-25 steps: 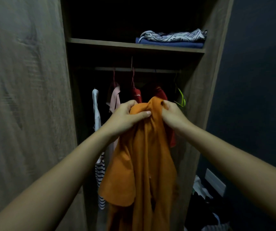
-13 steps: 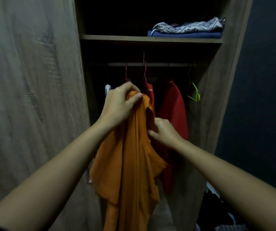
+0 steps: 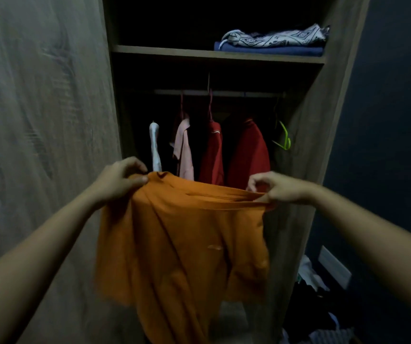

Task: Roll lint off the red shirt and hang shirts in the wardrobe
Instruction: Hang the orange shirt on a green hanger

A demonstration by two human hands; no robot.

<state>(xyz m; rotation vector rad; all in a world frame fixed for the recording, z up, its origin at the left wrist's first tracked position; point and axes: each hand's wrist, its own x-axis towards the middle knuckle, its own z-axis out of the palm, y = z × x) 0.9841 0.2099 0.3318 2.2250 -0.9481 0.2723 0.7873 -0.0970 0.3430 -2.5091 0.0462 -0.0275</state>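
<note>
**A:** Change since half a second ago: hands drawn wide apart, orange shirt [image 3: 187, 244] pulled from a bunched column into a broad sheet.

**B:** Left hand [image 3: 122, 181]?

**A:** At the shirt's upper left corner. Fingers curled over the edge, thumb pressing fabric against them.

**B:** Right hand [image 3: 277, 188]?

**A:** At the upper right corner. Thumb and forefinger pinching the edge, remaining fingers loosely bent above it.

**B:** Position of the shirt?

**A:** Stretched between both hands in front of the open wardrobe [image 3: 306, 145], top edge below the rail [image 3: 224, 92], lower part hanging free.

**B:** On the rail?

**A:** Left to right: white garment [image 3: 155, 147], pink garment [image 3: 184, 155], left red shirt [image 3: 213, 152], right red shirt [image 3: 248, 155], both red ones hanging just behind the orange edge. Then a green hanger [image 3: 285, 137] near the right wall panel.

**B:** Above?

**A:** Shelf [image 3: 174, 51] bearing a patterned cloth [image 3: 274, 38] folded on a blue one [image 3: 269, 50].

**B:** Elsewhere?

**A:** Wooden door [image 3: 38, 120] at left. Heap of clothes [image 3: 311, 306] at lower right, too dim for detail.
</note>
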